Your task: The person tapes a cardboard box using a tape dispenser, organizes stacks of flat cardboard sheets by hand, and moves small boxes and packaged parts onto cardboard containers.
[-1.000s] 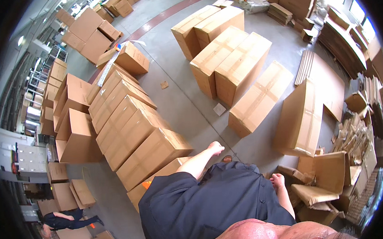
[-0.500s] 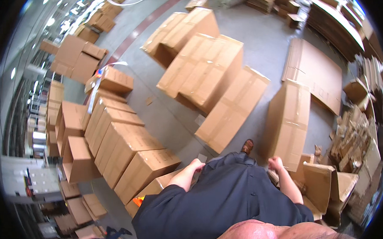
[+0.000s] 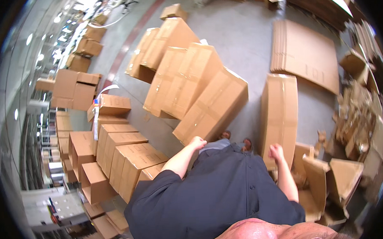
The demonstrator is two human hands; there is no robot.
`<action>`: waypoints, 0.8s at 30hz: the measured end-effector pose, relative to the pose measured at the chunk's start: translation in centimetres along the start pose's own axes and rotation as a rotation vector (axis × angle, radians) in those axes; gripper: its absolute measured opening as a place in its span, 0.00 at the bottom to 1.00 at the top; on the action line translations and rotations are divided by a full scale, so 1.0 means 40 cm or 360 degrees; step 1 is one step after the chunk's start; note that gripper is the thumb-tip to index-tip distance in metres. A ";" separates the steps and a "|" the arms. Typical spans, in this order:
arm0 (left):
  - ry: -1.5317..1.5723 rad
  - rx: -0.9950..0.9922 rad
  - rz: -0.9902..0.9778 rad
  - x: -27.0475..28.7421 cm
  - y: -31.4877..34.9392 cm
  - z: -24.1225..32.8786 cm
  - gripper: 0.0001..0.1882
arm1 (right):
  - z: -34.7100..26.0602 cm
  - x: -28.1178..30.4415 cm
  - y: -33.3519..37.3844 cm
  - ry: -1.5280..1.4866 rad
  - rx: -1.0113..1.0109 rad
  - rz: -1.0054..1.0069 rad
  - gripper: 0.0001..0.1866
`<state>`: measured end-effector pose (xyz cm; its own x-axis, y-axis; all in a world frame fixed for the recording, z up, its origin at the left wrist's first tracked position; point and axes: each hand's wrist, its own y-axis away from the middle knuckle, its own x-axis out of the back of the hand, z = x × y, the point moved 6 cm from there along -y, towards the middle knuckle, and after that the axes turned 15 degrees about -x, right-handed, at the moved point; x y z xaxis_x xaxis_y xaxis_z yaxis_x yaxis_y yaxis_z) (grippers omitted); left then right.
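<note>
While no box is plainly in either hand, the step looks, in my judgement, like walking between boxes with no hold taken. From the left, hollow, open-sided brown cardboard boxes [image 3: 98, 179] stand beside a row of closed, taped brown cardboard boxes [image 3: 135, 158] running up the left of the frame. Near the centre, the left hand [image 3: 198, 143] has its fingers curled in, narrow, with nothing seen in them; it overlaps the lower end of a long, taped brown cardboard box [image 3: 212, 105], and I cannot tell if they touch. Right of centre, the right hand [image 3: 276, 151] makes a loose fist, seemingly without a load, in front of a tall, taped brown cardboard box [image 3: 280, 109]; contact there is unclear too. At the upper right lies a stack of flat brown cardboard sheets [image 3: 304, 57]. Gripping either near box would call for opened fingers and palms spread to opposite faces.
</note>
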<state>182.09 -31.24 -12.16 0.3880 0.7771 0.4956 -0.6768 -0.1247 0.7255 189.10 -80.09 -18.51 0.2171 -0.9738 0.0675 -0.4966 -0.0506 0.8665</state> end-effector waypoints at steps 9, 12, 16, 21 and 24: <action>0.0037 -0.0218 -0.0060 0.066 -0.169 0.180 0.16 | 0.065 0.004 0.017 0.0155 -0.0760 -0.0053 0.05; 0.0043 -0.0201 -0.0114 0.081 -0.240 0.198 0.15 | -0.049 0.008 -0.033 -0.0027 -0.0668 -0.0008 0.07; -0.0081 -0.0052 -0.0266 0.149 -0.319 0.216 0.13 | -0.217 0.008 -0.083 -0.0132 -0.0612 0.0108 0.10; 0.0223 -0.0227 0.0159 0.255 -0.442 0.209 0.13 | -0.438 0.017 -0.146 -0.0011 -0.0400 0.0082 0.09; 0.0396 -0.0233 0.0280 0.293 -0.450 0.230 0.14 | -0.512 0.016 -0.226 0.0213 -0.0335 0.0113 0.08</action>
<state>204.60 -25.56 -15.01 0.1049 0.8804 0.4625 -0.8096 -0.1945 0.5539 210.92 -75.71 -16.17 0.3043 -0.9345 0.1847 -0.3316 0.0779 0.9402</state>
